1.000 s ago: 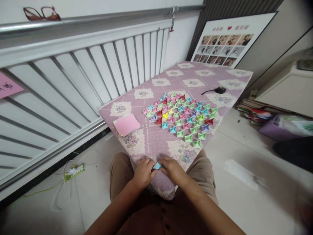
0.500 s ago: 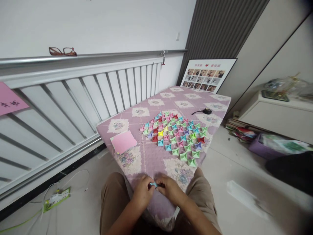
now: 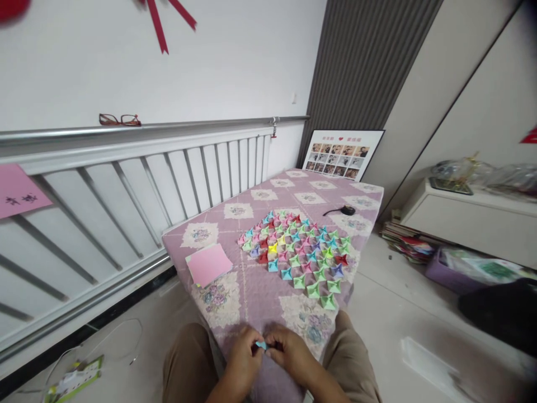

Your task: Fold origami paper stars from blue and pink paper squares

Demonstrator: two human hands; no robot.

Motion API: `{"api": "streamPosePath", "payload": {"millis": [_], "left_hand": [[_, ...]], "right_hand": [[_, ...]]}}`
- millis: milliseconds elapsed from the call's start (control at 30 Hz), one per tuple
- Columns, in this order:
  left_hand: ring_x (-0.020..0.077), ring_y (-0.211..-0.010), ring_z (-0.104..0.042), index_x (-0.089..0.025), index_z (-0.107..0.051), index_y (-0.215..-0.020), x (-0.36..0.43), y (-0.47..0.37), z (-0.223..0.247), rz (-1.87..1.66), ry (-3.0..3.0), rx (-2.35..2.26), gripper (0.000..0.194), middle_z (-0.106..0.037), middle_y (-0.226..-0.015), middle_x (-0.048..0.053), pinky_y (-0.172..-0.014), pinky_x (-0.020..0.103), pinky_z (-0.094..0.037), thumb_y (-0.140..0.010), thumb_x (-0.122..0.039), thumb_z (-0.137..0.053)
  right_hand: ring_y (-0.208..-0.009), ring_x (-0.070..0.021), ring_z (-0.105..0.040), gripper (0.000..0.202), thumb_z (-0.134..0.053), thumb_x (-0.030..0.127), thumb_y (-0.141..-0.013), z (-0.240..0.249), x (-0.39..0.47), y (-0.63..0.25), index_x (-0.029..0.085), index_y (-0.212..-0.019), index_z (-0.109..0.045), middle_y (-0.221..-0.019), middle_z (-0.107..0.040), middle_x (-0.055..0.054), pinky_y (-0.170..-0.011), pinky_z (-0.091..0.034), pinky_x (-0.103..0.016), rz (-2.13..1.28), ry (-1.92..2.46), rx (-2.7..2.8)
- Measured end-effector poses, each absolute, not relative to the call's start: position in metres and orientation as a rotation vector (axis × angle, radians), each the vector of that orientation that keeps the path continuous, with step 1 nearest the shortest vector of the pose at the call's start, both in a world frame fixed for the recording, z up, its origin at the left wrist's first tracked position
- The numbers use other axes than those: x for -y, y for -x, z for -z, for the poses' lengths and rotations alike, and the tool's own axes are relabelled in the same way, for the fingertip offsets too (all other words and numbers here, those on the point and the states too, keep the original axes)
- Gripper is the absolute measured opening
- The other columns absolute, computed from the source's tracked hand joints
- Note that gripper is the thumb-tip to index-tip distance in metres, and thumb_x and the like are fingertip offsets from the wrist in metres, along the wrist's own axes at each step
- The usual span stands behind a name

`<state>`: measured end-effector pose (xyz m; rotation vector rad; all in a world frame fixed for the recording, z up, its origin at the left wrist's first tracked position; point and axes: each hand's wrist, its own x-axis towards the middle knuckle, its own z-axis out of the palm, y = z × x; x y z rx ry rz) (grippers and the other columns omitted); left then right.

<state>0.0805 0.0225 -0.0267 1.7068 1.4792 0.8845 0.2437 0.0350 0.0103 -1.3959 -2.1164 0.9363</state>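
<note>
Between the fingertips of both hands sits a small light-blue folded paper piece point(image 3: 260, 345), over the near end of the table. My left hand point(image 3: 244, 354) pinches its left side. My right hand point(image 3: 288, 351) is closed at its right side, with fingers curled; they hide much of the paper. Farther forward on the purple flowered tablecloth point(image 3: 262, 296) stand rows of folded paper pieces point(image 3: 295, 260) in green, blue, pink, red and yellow. To the left lies a stack of pink paper sheets point(image 3: 208, 265), with a few other colours showing at its edges.
A black object with a thin tail point(image 3: 347, 210) lies on the table's far right. Behind it leans a framed photo board point(image 3: 342, 155). White railings point(image 3: 184, 182) run along the left, with glasses point(image 3: 120, 120) on the top rail. A power strip point(image 3: 75, 380) lies on the floor.
The whole view has tilted upward, so the table and hands appear lower and red ribbons show on the wall. Both hands still hold the blue paper, which has turned slightly.
</note>
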Motion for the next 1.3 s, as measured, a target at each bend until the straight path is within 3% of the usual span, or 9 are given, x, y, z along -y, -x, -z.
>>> {"api": "streamPosePath", "payload": {"millis": [167, 367, 633, 933, 1300], "left_hand": [[0.0158, -0.076, -0.054, -0.017, -0.057, -0.072, -0.024, -0.084, 0.029, -0.848, -1.722, -1.516, 0.026, -0.056, -0.077, 0.001, -0.070, 0.024, -0.039, -0.060, 0.003, -0.047], [0.0167, -0.080, -0.053, -0.018, -0.053, -0.070, -0.021, -0.091, 0.026, -0.814, -1.750, -1.585, 0.026, -0.055, -0.080, 0.003, -0.074, 0.026, -0.040, -0.061, 0.004, -0.044], [0.0192, -0.088, -0.056, -0.018, -0.057, -0.095, -0.016, -0.089, 0.014, -0.902, -1.684, -1.491, 0.029, -0.059, -0.093, 0.006, -0.082, 0.029, -0.042, -0.073, -0.006, -0.042], [0.0213, -0.095, -0.053, -0.018, -0.059, -0.097, -0.015, -0.086, -0.010, -0.606, -1.921, -1.519, 0.030, -0.058, -0.101, 0.009, -0.083, 0.031, -0.037, -0.081, -0.009, -0.036], [0.0204, -0.081, -0.057, -0.017, -0.061, -0.081, -0.023, -0.081, -0.007, -0.438, -1.917, -1.575, 0.022, -0.064, -0.085, 0.007, -0.071, 0.029, -0.035, -0.076, -0.007, -0.042]], "right_hand": [[-0.074, -0.0153, -0.057, 0.011, -0.055, 0.013, -0.072, -0.014, -0.030, -0.238, 0.019, -0.073, -0.064, -0.076, -0.063, -0.001, -0.068, -0.039, -0.023, -0.851, 1.428, 2.156], [-0.087, -0.0225, -0.062, 0.027, -0.045, 0.009, -0.078, -0.014, -0.021, -0.217, 0.020, -0.089, -0.067, -0.092, -0.067, -0.007, -0.076, -0.042, -0.030, -0.487, 1.791, 2.233], [-0.077, -0.0195, -0.063, 0.022, -0.039, 0.012, -0.081, -0.009, -0.023, -0.212, 0.019, -0.082, -0.060, -0.082, -0.067, -0.005, -0.071, -0.045, -0.029, -0.630, 1.683, 2.001], [-0.069, -0.0183, -0.060, 0.013, -0.041, 0.020, -0.083, -0.007, -0.013, -0.214, 0.022, -0.076, -0.051, -0.074, -0.063, -0.002, -0.066, -0.045, -0.029, -0.781, 1.571, 1.793], [-0.076, -0.0182, -0.060, 0.018, -0.043, 0.011, -0.083, 0.008, -0.010, -0.222, 0.024, -0.084, -0.056, -0.084, -0.061, -0.002, -0.069, -0.046, -0.027, -0.551, 1.447, 2.077]]}}
